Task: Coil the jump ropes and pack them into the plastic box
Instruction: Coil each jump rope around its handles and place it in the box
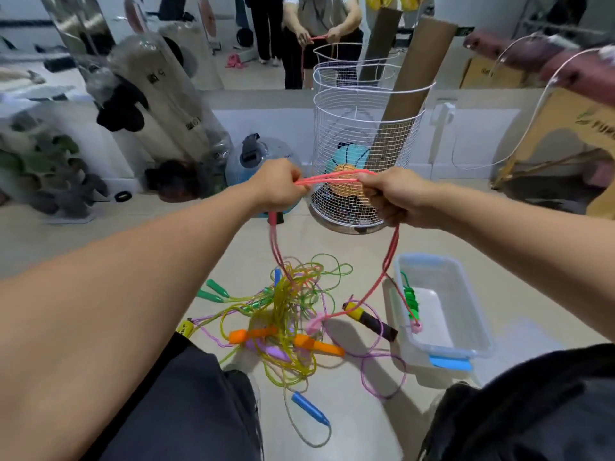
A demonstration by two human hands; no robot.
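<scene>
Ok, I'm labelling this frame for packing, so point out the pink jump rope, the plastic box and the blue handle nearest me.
pink jump rope [332, 177]: head view, on the strands stretched between both hands.
plastic box [466, 294]: head view, on its far-right wall.
blue handle [309, 409]: head view, mid-body, on the floor.

There is one view only, from a wide-angle camera worn on the person's head. It looks forward and steeply down, so both forearms reach into the picture from the lower corners and meet near the middle, close to the lens. The left hand and right hand sit at about mid-height. Below them the floor lies farther off, seen almost from above between the person's dark-clothed knees. The upper part faces a wall mirror, which shows the person from the front. Straight lines bend toward the edges, as wide lenses make them.
</scene>
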